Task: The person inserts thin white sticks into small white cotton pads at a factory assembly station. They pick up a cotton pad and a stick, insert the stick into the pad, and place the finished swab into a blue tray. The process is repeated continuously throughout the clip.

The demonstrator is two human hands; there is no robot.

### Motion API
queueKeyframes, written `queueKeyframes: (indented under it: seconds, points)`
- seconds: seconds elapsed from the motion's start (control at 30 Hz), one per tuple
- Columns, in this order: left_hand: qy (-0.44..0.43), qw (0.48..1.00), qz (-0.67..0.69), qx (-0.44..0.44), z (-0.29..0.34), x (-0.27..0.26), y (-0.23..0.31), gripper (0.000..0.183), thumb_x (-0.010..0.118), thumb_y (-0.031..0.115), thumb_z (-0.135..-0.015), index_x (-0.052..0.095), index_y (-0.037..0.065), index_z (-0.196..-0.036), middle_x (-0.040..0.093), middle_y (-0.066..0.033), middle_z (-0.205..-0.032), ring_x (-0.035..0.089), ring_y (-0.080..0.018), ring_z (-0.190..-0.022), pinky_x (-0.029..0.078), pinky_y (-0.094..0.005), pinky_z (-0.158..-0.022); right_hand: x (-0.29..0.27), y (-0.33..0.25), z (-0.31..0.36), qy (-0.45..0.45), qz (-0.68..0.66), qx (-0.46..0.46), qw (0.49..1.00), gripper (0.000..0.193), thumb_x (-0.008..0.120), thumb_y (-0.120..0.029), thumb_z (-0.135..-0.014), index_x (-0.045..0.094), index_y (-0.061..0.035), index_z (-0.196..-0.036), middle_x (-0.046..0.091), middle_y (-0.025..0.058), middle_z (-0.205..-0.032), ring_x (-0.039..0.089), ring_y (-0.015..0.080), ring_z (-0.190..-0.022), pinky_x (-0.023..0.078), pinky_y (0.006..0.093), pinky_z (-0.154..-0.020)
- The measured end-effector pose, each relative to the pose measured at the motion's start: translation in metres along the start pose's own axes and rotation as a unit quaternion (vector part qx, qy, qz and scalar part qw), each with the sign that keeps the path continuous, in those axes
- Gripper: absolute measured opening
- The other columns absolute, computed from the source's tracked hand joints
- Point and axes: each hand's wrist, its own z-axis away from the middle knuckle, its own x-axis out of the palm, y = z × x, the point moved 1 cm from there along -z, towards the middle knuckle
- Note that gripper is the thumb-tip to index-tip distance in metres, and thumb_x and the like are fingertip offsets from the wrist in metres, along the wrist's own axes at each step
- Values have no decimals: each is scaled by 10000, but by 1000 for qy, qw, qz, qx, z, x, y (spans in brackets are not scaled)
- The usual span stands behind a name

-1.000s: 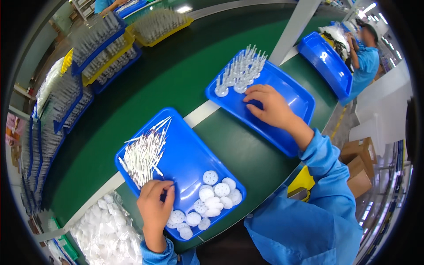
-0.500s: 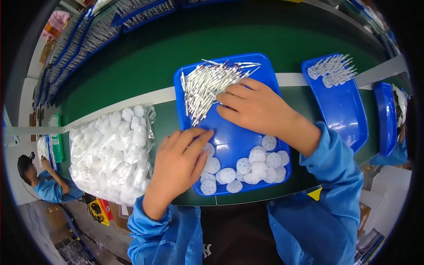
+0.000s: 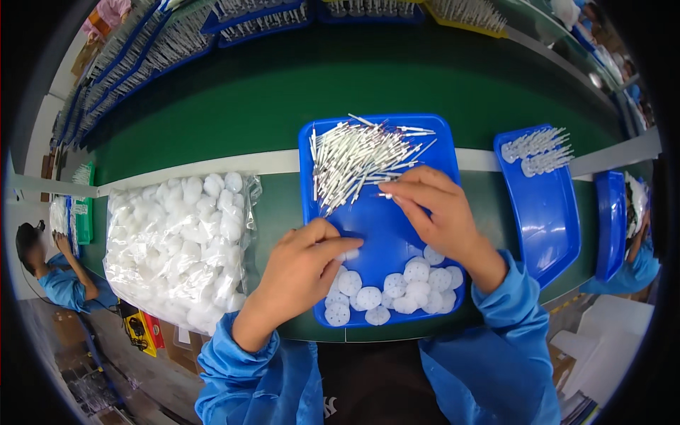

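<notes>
A blue tray [image 3: 379, 225] lies in front of me. White thin sticks [image 3: 360, 161], some with dark ends, are heaped in its far half. Round white discs [image 3: 416, 292] with small holes lie along its near edge. Over the tray's left side, my left hand [image 3: 297, 265] is closed with thumb and forefinger together. A white disc [image 3: 347, 255] shows partly under those fingers. On the right, my right hand [image 3: 439, 210] pinches a thin white stick [image 3: 384, 195] just in front of the heap, its far part hidden by the fingertips.
Left of the tray is a clear plastic bag [image 3: 180, 248] full of white discs. To the right, a second blue tray [image 3: 545, 219] holds upright stick-and-disc pieces [image 3: 540, 150]. Filled trays [image 3: 265, 21] line the far side of the green table. A co-worker [image 3: 60, 273] sits at far left.
My right hand has drawn back from the heap and now pinches a stick. My left hand has moved slightly right, with a disc showing at its fingers. The view has shifted.
</notes>
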Motion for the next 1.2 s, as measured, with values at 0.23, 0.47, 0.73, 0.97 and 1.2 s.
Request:
queueKeyframes:
  seconds: [0.23,0.47,0.73,0.97,1.2]
  points:
    - [208,890,404,-30,-86,30,-20,370,746,-79,-941,763,30,-1294,716,-34,-1131,672,-102,-986,577,-245,-824,6,-1,-26,97,-132,-5,987,265,831,31,-869,820,-61,-1118,777,102,-989,747,238,-805,617,316,-758]
    - [227,811,529,-105,-91,43,-20,344,695,-80,-1010,668,-25,-1348,746,-121,-1260,736,-167,-1142,625,-273,-890,9,16,-19,85,28,12,996,227,879,-86,-827,821,-135,-1040,769,13,-833,697,159,-656,543,305,-610]
    - [271,825,490,-68,-91,45,-22,351,671,-93,-1017,680,-20,-1360,718,-133,-1331,701,-177,-1206,602,-266,-887,14,19,-17,88,-18,48,995,202,872,-107,-842,838,-116,-1042,750,28,-749,667,177,-585,525,316,-606]
    - [289,880,372,-66,-91,41,-22,364,711,-90,-974,763,16,-1318,777,-113,-1289,719,-164,-1086,591,-257,-830,15,15,-14,84,-63,98,990,182,858,-94,-868,839,-88,-1049,741,44,-734,673,182,-591,526,316,-579]
    - [315,943,101,29,-95,29,-10,397,735,-106,-909,804,31,-1275,805,-130,-1089,724,-175,-903,576,-271,-773,14,17,-16,92,-43,84,991,133,868,-118,-880,805,-72,-988,755,62,-751,688,192,-584,534,323,-583]
